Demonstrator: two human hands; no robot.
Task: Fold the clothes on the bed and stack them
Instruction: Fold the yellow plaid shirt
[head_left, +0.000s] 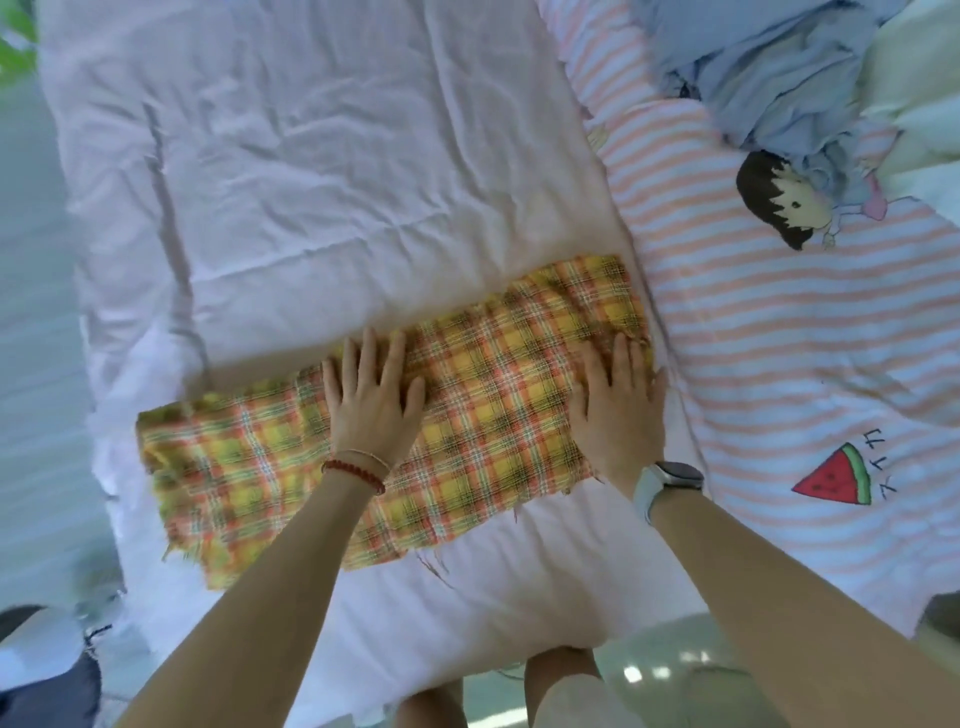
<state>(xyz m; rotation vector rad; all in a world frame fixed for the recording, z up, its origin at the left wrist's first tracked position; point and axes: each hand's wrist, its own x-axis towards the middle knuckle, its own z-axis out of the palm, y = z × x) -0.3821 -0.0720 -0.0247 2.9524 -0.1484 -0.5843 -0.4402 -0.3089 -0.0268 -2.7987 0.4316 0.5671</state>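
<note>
A yellow and orange plaid cloth (483, 395) lies as a long folded strip across the pale pink bed sheet (311, 182), running from lower left to upper right. My left hand (371, 395) presses flat on the middle of the strip, fingers straight and spread. My right hand (621, 400) presses flat on its right end, fingers straight, the little finger near the cloth's frayed edge. A crumpled pile of light blue clothes (769, 73) sits at the top right.
A pink-and-white striped quilt (810, 332) with a cartoon child and a watermelon print covers the right side of the bed. The bed's near edge runs along the bottom, with my legs and the floor below. Dark objects sit at the bottom left corner.
</note>
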